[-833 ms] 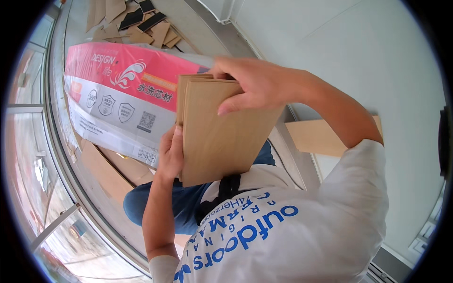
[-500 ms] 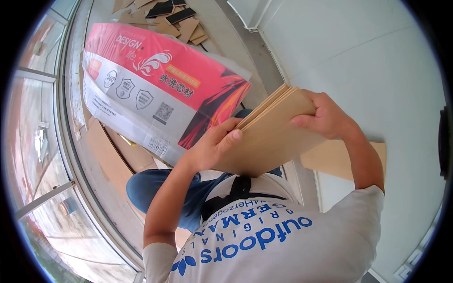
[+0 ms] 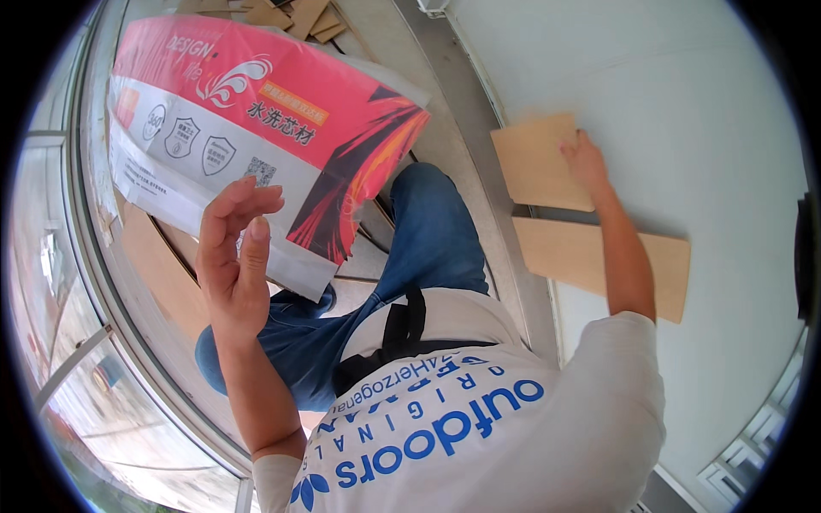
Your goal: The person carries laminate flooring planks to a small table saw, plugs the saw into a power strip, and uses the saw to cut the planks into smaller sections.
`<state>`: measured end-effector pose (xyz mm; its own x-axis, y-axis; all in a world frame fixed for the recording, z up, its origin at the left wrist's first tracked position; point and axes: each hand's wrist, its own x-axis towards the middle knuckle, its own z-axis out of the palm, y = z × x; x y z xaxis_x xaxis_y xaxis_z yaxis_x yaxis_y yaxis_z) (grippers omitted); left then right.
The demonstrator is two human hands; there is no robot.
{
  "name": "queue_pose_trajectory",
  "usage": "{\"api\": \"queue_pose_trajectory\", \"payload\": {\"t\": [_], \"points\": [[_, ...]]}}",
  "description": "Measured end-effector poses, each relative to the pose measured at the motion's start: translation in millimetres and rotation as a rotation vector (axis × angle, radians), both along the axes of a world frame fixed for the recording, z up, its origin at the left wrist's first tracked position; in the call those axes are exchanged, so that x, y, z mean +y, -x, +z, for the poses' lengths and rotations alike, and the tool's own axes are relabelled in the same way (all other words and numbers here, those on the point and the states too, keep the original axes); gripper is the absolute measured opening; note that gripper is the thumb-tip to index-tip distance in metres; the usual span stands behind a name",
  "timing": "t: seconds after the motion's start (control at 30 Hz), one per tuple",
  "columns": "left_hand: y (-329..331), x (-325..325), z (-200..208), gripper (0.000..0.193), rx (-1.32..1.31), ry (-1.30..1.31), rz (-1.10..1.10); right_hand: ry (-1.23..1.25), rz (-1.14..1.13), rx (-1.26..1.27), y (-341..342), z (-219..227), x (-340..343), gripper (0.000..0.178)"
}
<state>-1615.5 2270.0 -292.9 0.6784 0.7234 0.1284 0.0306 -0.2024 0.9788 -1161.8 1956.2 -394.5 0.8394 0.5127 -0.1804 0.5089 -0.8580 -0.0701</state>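
Observation:
My right hand (image 3: 586,162) is stretched out to the right and grips the right edge of the tan boards (image 3: 539,162). The boards show as one rectangular face, so their layers cannot be told apart, and their far edge is slightly blurred. Just nearer to me, another tan board (image 3: 599,261) lies on the pale surface, partly behind my right forearm. My left hand (image 3: 235,265) is raised on the left with fingers loosely curled and apart, holding nothing. Behind it stands a large pink and white package (image 3: 256,120) wrapped in clear plastic, torn at its lower right corner.
Scattered wood offcuts (image 3: 295,17) lie at the far end of the floor. A glazed window frame (image 3: 94,342) runs along the left. A grey sill strip (image 3: 479,128) separates the floor from the pale surface (image 3: 667,128) at right. My bent knees in jeans (image 3: 428,222) are in front.
The tan boards have gone from between both hands, at my chest, out to the right in my right hand. My left hand has let go and moved left.

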Motion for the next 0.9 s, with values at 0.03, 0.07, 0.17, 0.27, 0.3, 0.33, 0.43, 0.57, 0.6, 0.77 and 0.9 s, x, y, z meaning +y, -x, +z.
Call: {"api": "queue_pose_trajectory", "payload": {"t": [0.03, 0.07, 0.17, 0.27, 0.3, 0.33, 0.43, 0.57, 0.6, 0.77, 0.9], "points": [[2.4, 1.7, -0.6, 0.030, 0.030, -0.034, 0.016, 0.051, -0.012, 0.021, -4.6, -26.7, -5.9, 0.050], [5.5, 3.7, -2.0, 0.031, 0.060, -0.070, 0.034, 0.098, -0.022, 0.041, -11.6, -50.5, -10.9, 0.051], [16.9, 10.7, -9.7, 0.031, 0.075, -0.099, 0.083, -0.001, 0.079, -0.037, -19.5, -100.9, -48.3, 0.054], [27.0, 15.2, -3.3, 0.030, 0.124, -0.154, 0.152, -0.044, -0.108, 0.015, -8.7, -90.9, -35.0, 0.051], [30.9, 16.2, -2.3, 0.030, 0.141, -0.188, 0.162, 0.056, -0.119, -0.040, -9.9, -86.5, -28.3, 0.053], [34.0, 16.8, -2.0, 0.030, 0.156, -0.220, 0.171, 0.157, -0.131, -0.100, -13.3, -81.4, -22.3, 0.054], [40.1, 13.5, 6.5, 0.030, 0.190, -0.221, 0.202, -0.014, 0.232, -0.361, 6.4, -68.7, 44.9, 0.064], [27.3, 16.2, 7.5, 0.032, 0.214, -0.261, 0.159, -0.447, 0.362, 0.216, 49.1, -114.0, 156.8, 0.081], [25.4, 17.4, 6.2, 0.032, 0.231, -0.285, 0.142, -0.415, 0.340, 0.314, 66.2, -115.7, 187.7, 0.083], [30.8, 16.6, 8.0, 0.032, 0.256, -0.387, 0.172, -0.249, 0.458, 0.753, 105.9, -135.9, 288.2, 0.060], [53.4, 1.2, 1.9, 0.032, 0.217, -0.475, 0.203, -0.212, 0.488, 0.674, 149.3, -87.3, 286.9, 0.033]]}}
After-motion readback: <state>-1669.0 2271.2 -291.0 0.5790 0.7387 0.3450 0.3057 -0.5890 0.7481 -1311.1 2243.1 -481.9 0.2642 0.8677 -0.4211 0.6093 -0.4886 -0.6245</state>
